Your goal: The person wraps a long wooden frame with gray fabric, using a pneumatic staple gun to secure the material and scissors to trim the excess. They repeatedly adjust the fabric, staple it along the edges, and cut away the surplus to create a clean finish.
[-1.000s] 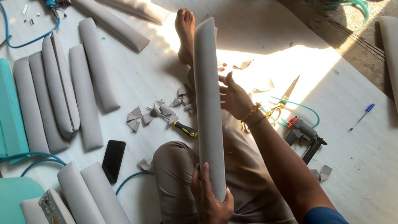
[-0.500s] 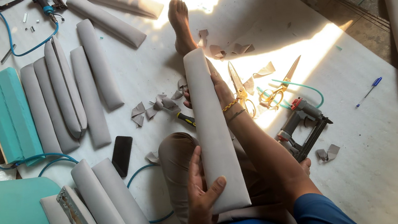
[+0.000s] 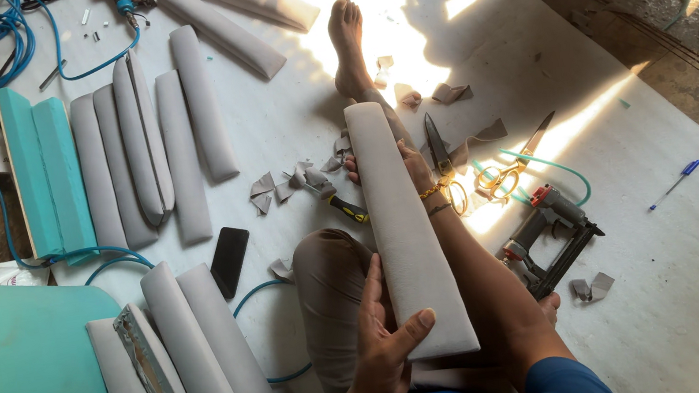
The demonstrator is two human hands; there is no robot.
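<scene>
In the head view, the person sits on the white floor point(image 3: 698, 287) with one leg stretched out, and a long grey padded panel point(image 3: 405, 234) lies along this leg, from the lap toward the bare foot point(image 3: 347, 46). The left hand point(image 3: 383, 343) has its grip closed on the near end of the padded panel, the thumb pressed flat on the upper face and the fingers wrapped around the left edge. The right hand point(image 3: 408, 163) holds the far part of the panel from behind, and only some fingers show at both edges, so its grip is clasped on the panel too. Just right of the panel lie black scissors point(image 3: 437, 146), and further right of it a pneumatic stapler point(image 3: 550, 238) with a green hose point(image 3: 555, 167). Left of the panel, near its far end, there are small grey fabric scraps point(image 3: 277, 187) and a tool with a yellow and black handle point(image 3: 337, 202). A black phone point(image 3: 229, 261) lies further left of the panel, beside more grey padded panels point(image 3: 148, 150) set in a row. A blue pen point(image 3: 675, 184) lies well to the right of the panel.
</scene>
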